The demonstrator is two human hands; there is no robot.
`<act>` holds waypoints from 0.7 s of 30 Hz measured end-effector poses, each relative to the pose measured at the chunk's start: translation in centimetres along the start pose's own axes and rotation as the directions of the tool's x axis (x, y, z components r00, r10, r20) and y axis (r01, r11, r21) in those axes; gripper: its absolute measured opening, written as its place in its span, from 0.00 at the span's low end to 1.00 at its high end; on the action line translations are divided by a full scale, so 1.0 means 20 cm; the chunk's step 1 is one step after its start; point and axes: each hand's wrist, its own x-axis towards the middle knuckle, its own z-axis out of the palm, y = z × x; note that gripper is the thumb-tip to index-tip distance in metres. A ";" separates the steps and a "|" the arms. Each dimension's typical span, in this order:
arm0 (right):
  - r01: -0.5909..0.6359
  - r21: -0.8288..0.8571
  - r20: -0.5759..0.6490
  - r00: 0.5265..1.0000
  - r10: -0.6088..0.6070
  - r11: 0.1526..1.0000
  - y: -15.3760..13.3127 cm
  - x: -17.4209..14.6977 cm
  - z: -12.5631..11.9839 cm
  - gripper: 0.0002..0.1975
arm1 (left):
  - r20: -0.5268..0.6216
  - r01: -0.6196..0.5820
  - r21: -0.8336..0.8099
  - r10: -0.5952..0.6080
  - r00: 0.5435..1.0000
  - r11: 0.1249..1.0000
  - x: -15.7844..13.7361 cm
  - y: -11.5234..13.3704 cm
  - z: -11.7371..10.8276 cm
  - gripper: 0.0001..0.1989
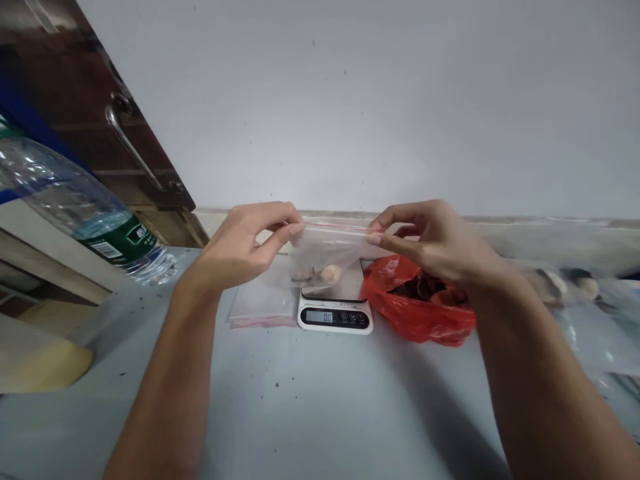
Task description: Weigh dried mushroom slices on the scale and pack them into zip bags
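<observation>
A clear zip-lock bag (pixel 335 250) with a red strip along its top hangs between my two hands. Inside it lie a few pale and brownish pieces whose kind I cannot make out. My left hand (pixel 255 237) pinches the bag's upper left corner. The upper right corner is pinched by my right hand (pixel 425 233). Just below and behind the bag stands a small white digital scale (pixel 336 327), its display reading 0.0. The bag hides most of the scale's platform.
Flat zip-lock bags (pixel 263 300) lie left of the scale. A red plastic bag (pixel 417 313) with dark brown pieces sits to its right. A water bottle (pixel 110 227) leans in at left, near a pale yellowish container (pixel 45 367). More filled clear bags (pixel 595 320) lie far right. A wall (pixel 350 120) rises behind.
</observation>
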 end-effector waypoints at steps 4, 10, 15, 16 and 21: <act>0.015 -0.030 -0.013 1.000 -0.015 0.999 0.03 0.00 -0.01 0.20 | 0.010 -0.003 0.000 0.003 1.000 1.000 0.00 -0.01 0.00 0.13; -0.034 -0.070 -0.040 0.999 0.031 0.997 0.05 -0.01 -0.04 0.19 | -0.003 -0.020 0.013 0.020 1.000 1.000 0.01 -0.02 0.01 0.13; 0.069 -0.100 0.150 0.987 -0.054 0.993 -0.04 -0.05 -0.03 0.10 | -0.132 -0.127 0.055 0.133 0.982 0.990 0.03 0.07 0.06 0.11; 0.101 -0.121 0.192 0.978 -0.077 0.987 -0.07 -0.05 -0.02 0.11 | -0.138 -0.172 0.058 0.179 0.974 0.983 0.04 0.10 0.08 0.11; 0.096 -0.211 0.304 0.952 -0.028 0.973 -0.08 -0.11 0.00 0.11 | -0.256 -0.317 0.134 0.341 0.904 0.939 0.07 0.27 0.19 0.11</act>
